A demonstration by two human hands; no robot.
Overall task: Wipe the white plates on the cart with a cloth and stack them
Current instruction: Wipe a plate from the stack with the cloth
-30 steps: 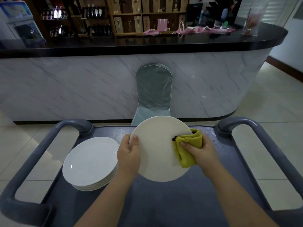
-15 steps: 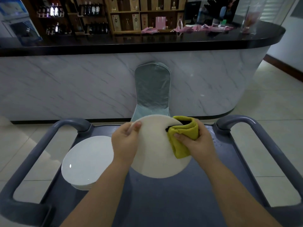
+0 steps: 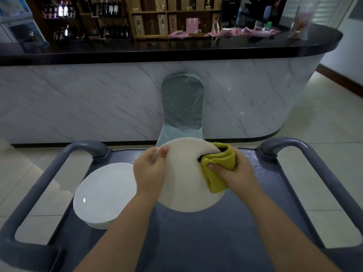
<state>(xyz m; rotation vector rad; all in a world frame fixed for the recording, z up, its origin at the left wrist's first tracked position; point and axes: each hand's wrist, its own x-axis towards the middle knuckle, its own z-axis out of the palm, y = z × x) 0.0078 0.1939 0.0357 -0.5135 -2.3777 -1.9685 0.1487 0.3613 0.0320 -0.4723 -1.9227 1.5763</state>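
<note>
On the left of the cart (image 3: 196, 242) bed nearest us sits the stack of plates (image 3: 104, 195), flat & close by, so the next one can prob. go straight on. Above the middle we hold one plate (image 3: 182, 185) tilted up: left hand (image 3: 151, 169) pinches its top-left rim w/ curled fingers to steady it, right hand (image 3: 237, 173) grips the folded cloth (image 3: 218, 167), wrapped over the right rim, we guess to rub both faces at once. Beyond stands a covered chair (image 3: 182, 107)
</note>
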